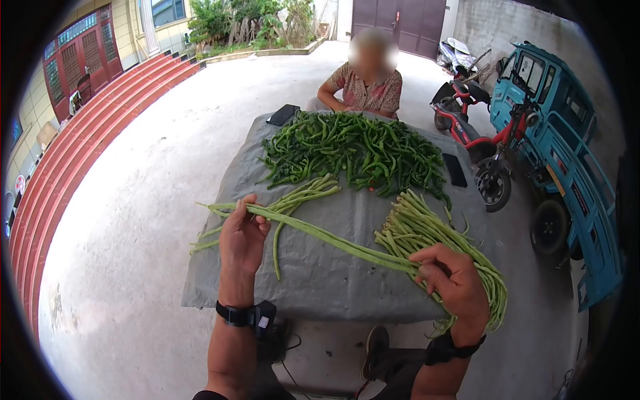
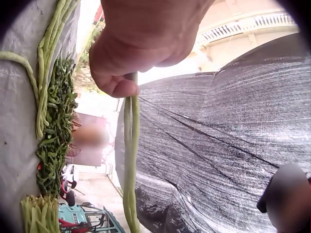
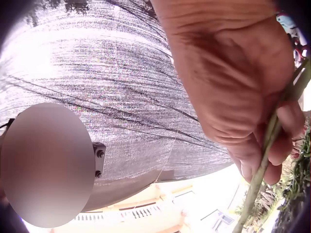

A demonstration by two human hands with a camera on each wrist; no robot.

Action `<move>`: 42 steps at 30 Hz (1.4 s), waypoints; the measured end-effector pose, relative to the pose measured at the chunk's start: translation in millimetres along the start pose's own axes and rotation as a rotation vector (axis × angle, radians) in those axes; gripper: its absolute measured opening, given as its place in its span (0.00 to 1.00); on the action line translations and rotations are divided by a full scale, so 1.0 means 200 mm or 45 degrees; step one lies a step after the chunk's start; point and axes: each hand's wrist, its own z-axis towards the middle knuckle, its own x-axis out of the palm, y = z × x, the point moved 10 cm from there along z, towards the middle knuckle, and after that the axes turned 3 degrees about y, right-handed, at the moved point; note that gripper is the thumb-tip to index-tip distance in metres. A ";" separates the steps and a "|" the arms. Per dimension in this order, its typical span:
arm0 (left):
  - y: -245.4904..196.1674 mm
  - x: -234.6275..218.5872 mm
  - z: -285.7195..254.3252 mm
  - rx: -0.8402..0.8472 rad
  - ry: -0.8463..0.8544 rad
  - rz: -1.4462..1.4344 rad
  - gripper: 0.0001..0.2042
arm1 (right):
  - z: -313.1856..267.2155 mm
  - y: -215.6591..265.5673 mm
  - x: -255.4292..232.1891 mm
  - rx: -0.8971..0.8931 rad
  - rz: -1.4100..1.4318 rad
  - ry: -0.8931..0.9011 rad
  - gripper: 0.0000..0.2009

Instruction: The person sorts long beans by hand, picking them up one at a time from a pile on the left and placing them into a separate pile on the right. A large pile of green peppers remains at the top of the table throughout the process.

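A pair of long green beans [image 1: 333,240] stretches between both hands above the grey cloth. The left hand [image 1: 243,237] pinches them near one end with thumb and fingers; in the left wrist view the beans [image 2: 130,165] hang from the left hand's [image 2: 141,48] fingertips. The right hand [image 1: 457,283] grips the other end, its fingers curled round the beans [image 3: 265,162] in the right wrist view, where the right hand [image 3: 238,92] fills the upper right. A large bundle of beans [image 1: 427,230] lies beside and under the right hand; a smaller loose group [image 1: 303,195] lies beyond the left hand.
Green peppers [image 1: 353,150] are heaped at the far side of the cloth-covered table [image 1: 333,293]. One phone [image 1: 283,115] lies left of them, another phone [image 1: 455,171] right. A person [image 1: 368,87] sits opposite. A red scooter [image 1: 467,130] and blue three-wheeler [image 1: 567,147] stand at right.
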 end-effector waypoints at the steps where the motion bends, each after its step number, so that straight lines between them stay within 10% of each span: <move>1: 0.00 0.00 0.00 0.008 -0.005 -0.006 0.14 | 0.00 0.00 0.00 -0.005 0.037 -0.011 0.11; 21: -0.12 0.06 0.01 0.189 0.299 -0.067 0.15 | 0.08 -0.17 0.07 0.159 0.016 0.050 0.08; 42: -0.05 -0.10 0.05 0.127 0.039 -0.047 0.13 | 0.07 0.00 0.04 -0.039 -0.228 0.013 0.10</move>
